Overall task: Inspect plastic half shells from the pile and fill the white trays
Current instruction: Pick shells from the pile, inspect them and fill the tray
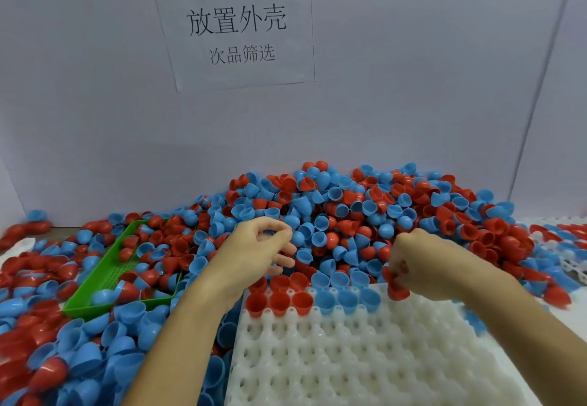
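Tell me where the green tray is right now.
The green tray sits left of the left hand, half buried in the pile of shells, with red and blue shells inside it.

The white moulded plastic tray [365,358] is cut off by the bottom edge of the picture, and the person's right forearm covers part of its right side. The left hand [254,253] hides the red and blue plastic half shells [333,209] under it, and whether its curled fingers pinch anything cannot be told. The flat green plastic tray [104,278] is half buried in shells, and the shells at bottom left are blurred.
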Demonstrator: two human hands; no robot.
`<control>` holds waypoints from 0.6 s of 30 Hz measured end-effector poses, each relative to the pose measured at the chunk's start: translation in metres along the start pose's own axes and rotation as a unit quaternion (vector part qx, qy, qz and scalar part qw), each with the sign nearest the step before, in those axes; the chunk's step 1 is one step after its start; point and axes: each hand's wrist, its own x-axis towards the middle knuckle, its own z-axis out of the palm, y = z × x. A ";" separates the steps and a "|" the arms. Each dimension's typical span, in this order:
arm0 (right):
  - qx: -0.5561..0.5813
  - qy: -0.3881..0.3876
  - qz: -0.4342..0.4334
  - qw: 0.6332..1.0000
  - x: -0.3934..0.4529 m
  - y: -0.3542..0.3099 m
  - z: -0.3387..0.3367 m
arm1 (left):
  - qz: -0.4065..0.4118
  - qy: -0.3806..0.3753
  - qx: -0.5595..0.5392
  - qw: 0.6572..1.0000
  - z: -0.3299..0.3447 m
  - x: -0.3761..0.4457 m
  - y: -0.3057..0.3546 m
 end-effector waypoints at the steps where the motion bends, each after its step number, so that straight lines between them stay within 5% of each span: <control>1: -0.013 0.005 -0.007 1.000 -0.001 -0.002 0.003 | 0.000 0.000 0.003 1.000 0.000 0.000 0.000; 9: -0.052 0.005 -0.039 0.998 -0.001 -0.009 0.021 | 0.001 0.002 0.022 1.000 -0.001 0.001 -0.003; 18: 0.126 0.011 -0.068 0.990 -0.005 0.014 0.031 | -0.005 0.007 0.035 0.999 0.000 0.003 -0.005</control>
